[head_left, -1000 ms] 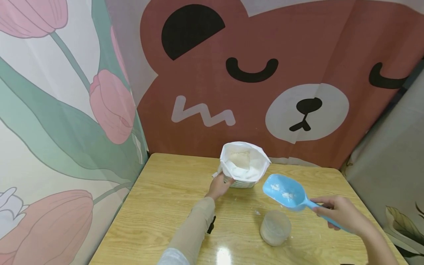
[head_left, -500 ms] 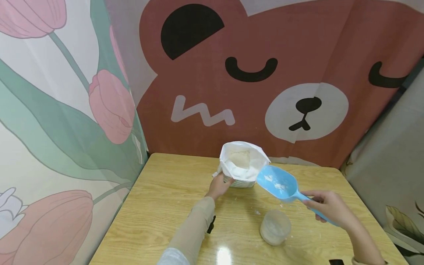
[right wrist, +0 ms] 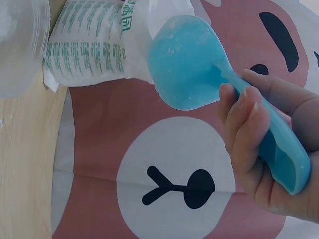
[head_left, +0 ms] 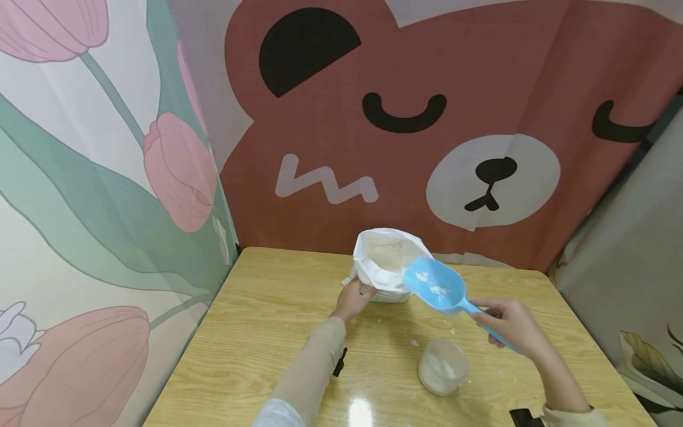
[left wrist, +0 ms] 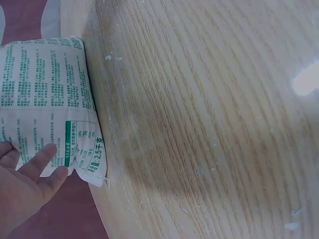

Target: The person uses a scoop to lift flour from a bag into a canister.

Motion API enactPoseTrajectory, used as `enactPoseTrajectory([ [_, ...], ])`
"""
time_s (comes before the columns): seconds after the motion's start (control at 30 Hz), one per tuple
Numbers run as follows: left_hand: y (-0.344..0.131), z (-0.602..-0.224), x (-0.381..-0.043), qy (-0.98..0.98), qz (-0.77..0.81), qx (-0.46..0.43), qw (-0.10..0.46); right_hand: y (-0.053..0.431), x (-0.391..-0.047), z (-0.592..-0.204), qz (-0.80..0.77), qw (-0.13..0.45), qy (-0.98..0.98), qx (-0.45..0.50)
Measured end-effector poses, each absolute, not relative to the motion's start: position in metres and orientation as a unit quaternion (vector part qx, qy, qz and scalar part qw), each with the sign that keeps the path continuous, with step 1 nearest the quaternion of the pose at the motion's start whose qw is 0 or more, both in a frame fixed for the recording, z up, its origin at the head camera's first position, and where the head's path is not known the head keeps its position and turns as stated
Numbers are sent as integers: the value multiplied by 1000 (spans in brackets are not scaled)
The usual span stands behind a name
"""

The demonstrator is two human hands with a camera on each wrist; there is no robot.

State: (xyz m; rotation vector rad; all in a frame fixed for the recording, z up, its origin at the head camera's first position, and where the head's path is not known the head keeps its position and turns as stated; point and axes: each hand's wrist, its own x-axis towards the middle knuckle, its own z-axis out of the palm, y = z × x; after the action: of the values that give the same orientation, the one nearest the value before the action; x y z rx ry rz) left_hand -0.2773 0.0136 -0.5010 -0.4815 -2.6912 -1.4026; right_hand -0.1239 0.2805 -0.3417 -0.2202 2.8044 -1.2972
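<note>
My right hand [head_left: 512, 326] grips the handle of a light blue scoop [head_left: 434, 284]. Small clumps of white powder cling inside the scoop's bowl, and its front overlaps the bag's right rim in the head view. The wide-mouthed white bag [head_left: 397, 290], with pale powder inside, stands at the table's far edge. Green print and "2.5" show on the bag's side [left wrist: 45, 89] in the left wrist view. Fairly straight fingers of my left hand [head_left: 352, 301] rest against the bag's lower left side. A clear cup [head_left: 443, 367] with whitish contents stands nearer to me.
The wooden table [head_left: 256, 332] carries scattered specks of powder around the cup. Behind it hangs a brown curtain [head_left: 331, 225] with a bear print, and a tulip-print curtain [head_left: 107, 237] borders the left side.
My right hand has carried the scoop left and slightly away from me, from beside the bag to overlapping its rim. The left hand, bag and cup stay in place.
</note>
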Motion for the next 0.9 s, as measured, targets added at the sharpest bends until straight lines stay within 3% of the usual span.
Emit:
enactPoseTrajectory([
  [0.9, 12, -503, -277, -871, -462, -166, 26, 239, -158, -350, -377, -53, 923, -62],
])
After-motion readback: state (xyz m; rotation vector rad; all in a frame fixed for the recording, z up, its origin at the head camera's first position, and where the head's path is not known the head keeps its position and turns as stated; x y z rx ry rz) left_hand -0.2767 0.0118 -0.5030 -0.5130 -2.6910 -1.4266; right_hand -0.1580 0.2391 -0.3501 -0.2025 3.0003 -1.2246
